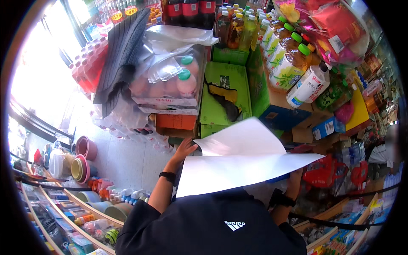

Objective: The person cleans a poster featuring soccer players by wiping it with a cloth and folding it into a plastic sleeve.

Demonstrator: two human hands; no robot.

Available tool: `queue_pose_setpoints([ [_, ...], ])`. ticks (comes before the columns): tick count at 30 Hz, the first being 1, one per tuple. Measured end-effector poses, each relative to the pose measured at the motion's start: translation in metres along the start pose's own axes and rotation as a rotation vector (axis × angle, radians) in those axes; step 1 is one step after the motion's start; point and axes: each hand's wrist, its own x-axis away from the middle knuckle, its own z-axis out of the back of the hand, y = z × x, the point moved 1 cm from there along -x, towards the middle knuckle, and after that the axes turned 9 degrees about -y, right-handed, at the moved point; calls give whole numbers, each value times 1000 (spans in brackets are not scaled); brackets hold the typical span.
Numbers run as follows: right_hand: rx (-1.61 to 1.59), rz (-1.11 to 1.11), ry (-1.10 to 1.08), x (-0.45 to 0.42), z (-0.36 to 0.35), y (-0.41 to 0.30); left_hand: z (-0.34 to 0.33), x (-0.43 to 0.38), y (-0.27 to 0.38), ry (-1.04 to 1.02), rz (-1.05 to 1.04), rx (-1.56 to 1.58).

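Large white sheets [236, 169], or one folded sheet, spread before my chest with the upper part bent upward. My left hand [185, 150] is at the left edge of the white sheet, fingertips against or just beside it; whether they pinch it is unclear. My right hand [296, 175] is mostly hidden beneath the sheet's right end. A blue edge of something [278, 178] shows under the sheet near that hand. Beyond the sheet lies a green carton [212, 105] with a black and yellow cloth item [226, 95] on top.
Left of the carton, a plastic-wrapped pack of pink drink bottles [188, 83] stands beside dark ribbed fabric [122, 60]. Tea bottles with green caps [288, 70] stand on a carton at right. Plastic basins [86, 148] and shelves with wooden edges [79, 202] are at lower left.
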Motion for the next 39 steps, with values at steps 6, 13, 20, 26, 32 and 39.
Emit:
queue_pose_setpoints([
  [6,-482,-62,-66,7,8,5,-23,-15,24,63,167,-168],
  [13,-854,-35,149,20,-4,22,-29,18,-5,-357,-170,-578],
  [20,-34,-195,100,21,24,11,-42,12,52,61,178,391],
  [26,586,365,-176,0,-82,-82,-69,8,129,-109,31,80],
  [32,452,524,-399,-46,-164,-110,-94,3,188,-239,-54,-227],
  [39,301,414,-395,-84,-178,-100,-61,14,216,-236,-200,-386],
])
